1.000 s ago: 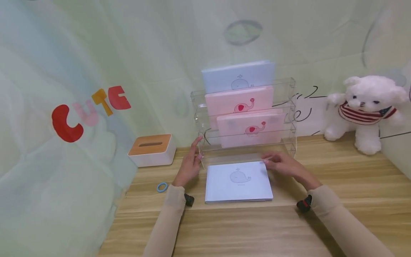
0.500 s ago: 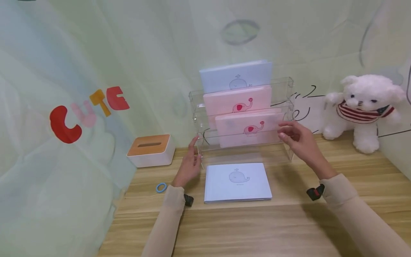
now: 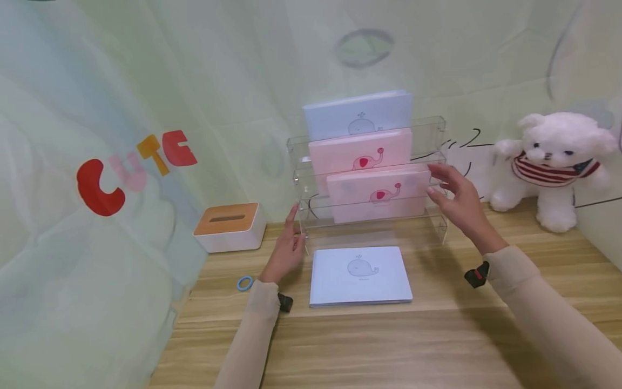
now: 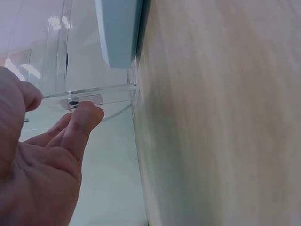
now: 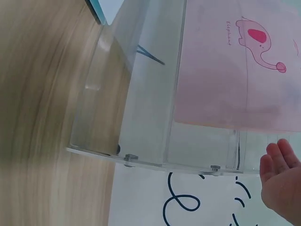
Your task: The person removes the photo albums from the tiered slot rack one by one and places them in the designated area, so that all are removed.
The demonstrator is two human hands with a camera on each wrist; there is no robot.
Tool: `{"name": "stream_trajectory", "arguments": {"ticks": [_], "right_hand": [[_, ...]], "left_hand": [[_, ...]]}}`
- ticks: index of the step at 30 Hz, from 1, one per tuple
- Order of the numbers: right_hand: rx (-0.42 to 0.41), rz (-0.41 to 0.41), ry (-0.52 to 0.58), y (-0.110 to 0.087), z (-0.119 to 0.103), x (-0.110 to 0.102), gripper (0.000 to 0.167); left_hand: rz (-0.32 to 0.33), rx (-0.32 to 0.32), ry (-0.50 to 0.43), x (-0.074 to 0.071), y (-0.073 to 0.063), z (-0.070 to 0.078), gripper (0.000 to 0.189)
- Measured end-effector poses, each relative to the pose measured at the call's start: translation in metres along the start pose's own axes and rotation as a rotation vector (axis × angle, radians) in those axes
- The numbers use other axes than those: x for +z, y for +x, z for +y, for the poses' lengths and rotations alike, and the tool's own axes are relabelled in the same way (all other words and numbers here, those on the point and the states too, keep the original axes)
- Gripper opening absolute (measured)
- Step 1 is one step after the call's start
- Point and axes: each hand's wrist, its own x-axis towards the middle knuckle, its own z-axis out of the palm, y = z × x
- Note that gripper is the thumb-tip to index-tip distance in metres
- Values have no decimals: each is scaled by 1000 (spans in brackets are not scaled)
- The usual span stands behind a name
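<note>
A clear tiered display rack (image 3: 311, 216) stands at the back of the table. My left hand (image 3: 284, 254) grips its left side panel, with the thumb and a finger at the panel's edge (image 4: 115, 90). Beside the rack's right side is my right hand (image 3: 459, 205), its fingers lightly bent near the right edge of the lowest pink elephant booklet (image 3: 350, 202). In the right wrist view a small gap shows between those fingertips (image 5: 282, 153) and the booklet. Another pink booklet (image 3: 335, 154) and a pale blue whale booklet (image 3: 330, 119) lean on the tiers above.
A second blue whale booklet (image 3: 330, 283) lies flat in front of the rack. To the left are a tissue box (image 3: 238, 240) with a wooden lid and a blue ring (image 3: 245, 283). At the right back sits a white teddy bear (image 3: 556, 213). A printed curtain (image 3: 233, 108) hangs behind.
My right hand has left the top right corner of the flat whale booklet and risen to the rack's right side, near the lowest pink booklet. The left hand stays put.
</note>
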Motion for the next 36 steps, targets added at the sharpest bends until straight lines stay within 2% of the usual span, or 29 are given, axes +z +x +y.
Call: {"name": "stream_trajectory", "arguments": {"ticks": [10,14,18,26,29,36], "right_hand": [[62,-124,51,19,-8,0,43],[79,-142,96,25,-7,4,35],[93,-138,186,30,-3,11,31],[49,-59,376,33,6,29,28],[40,-9,410,34,6,34,26],[76,133,324,35,5,43,23]], "left_hand": [[-19,-1,-15,-2,-1,-2,89],[-20,20,-9,-1,-2,-3,88],[-16,30,-12,-1,-1,-2,87],[-23,35,-15,-2,-1,0,86],[-16,35,-9,-3,-1,0,86],[-22,38,-11,-2,0,-1,87]]}}
